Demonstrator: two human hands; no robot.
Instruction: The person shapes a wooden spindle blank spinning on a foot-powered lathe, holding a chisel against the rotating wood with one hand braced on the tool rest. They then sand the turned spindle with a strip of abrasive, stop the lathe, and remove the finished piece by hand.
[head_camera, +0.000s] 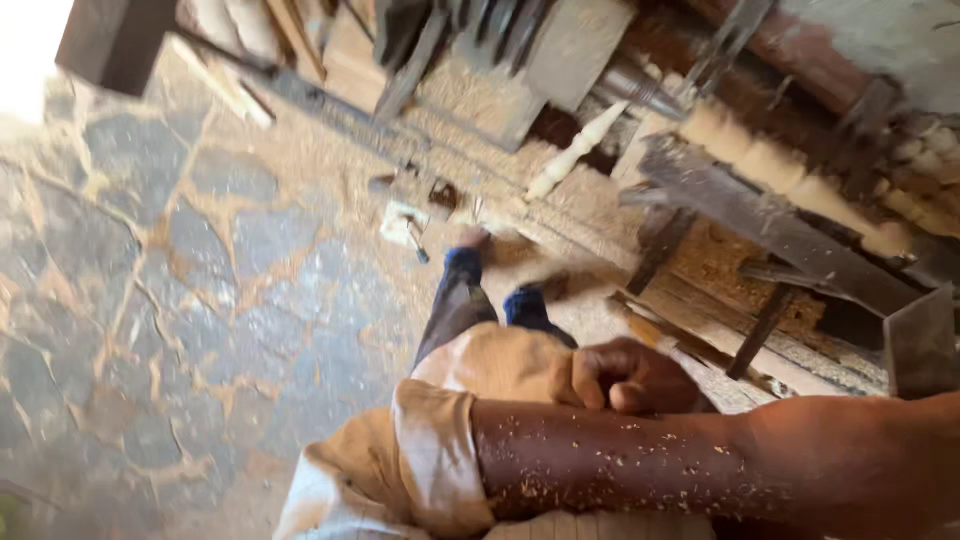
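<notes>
From the head camera we see one hand (625, 377), curled into a loose fist against the tan shirt (500, 365); we cannot tell whether it is the left or the right, or whether it grips anything. Its forearm (620, 460), flecked with sawdust, crosses the lower frame, the sleeve (430, 450) rolled at the elbow. Below the hand our legs in dark trousers (460, 300) stand on the stone floor (180, 280). A pale turned spindle (575, 152) lies in sawdust well beyond, near the wooden worktop (770, 225).
</notes>
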